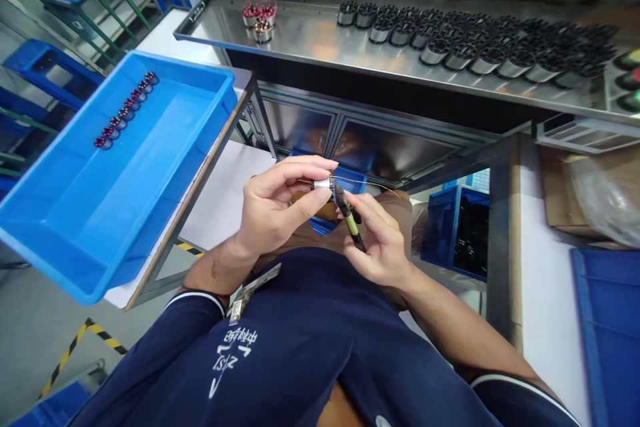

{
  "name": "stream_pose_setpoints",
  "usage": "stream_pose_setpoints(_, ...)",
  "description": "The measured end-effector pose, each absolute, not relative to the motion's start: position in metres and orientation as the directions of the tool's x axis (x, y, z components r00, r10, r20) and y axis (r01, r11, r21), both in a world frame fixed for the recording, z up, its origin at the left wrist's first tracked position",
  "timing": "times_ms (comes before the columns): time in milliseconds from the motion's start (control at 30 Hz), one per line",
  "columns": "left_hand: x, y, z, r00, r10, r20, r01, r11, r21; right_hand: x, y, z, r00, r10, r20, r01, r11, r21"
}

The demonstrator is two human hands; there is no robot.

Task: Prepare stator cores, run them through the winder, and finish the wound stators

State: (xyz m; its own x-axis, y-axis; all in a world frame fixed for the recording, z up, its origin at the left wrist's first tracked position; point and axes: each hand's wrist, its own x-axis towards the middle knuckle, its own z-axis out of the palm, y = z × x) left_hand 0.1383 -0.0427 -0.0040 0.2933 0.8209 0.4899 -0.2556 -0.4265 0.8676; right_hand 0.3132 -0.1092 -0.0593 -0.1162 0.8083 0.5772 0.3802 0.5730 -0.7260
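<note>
Near the middle of the head view, my left hand (277, 203) pinches a small silvery motor core (321, 184) between thumb and fingers. Thin copper wire (370, 182) trails from the core to the right, above my right hand. My right hand (381, 240) is wrapped round pliers or cutters (352, 223) with green and black handles. Their dark jaws point up and left and lie close against the right end of the core. Whether the jaws grip a wire is too small to tell.
A large blue tray (150, 167) at left holds a row of wound cores (126, 112). The metal shelf (310, 40) ahead bears wound cores (260, 20) and many black-topped cores (465, 53). A blue bin (440, 223) stands low right, beside a white table (550, 293).
</note>
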Motion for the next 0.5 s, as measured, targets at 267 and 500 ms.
stream_pose_setpoints(267, 0.1374, -0.0442, -0.0050, 0.310, 0.801, 0.513, -0.236, -0.457, 0.857, 0.3107, -0.1093, -0.0546, -0.107, 0.802, 0.588, 0.367, 0.581, -0.726)
stream_pose_setpoints(500, 0.1346, -0.0389, -0.0137, 0.326, 0.753, 0.572, -0.153, -0.555, 0.818, 0.3156, -0.1075, -0.0614, 0.033, 0.962, 0.269, 0.261, 0.252, -0.932)
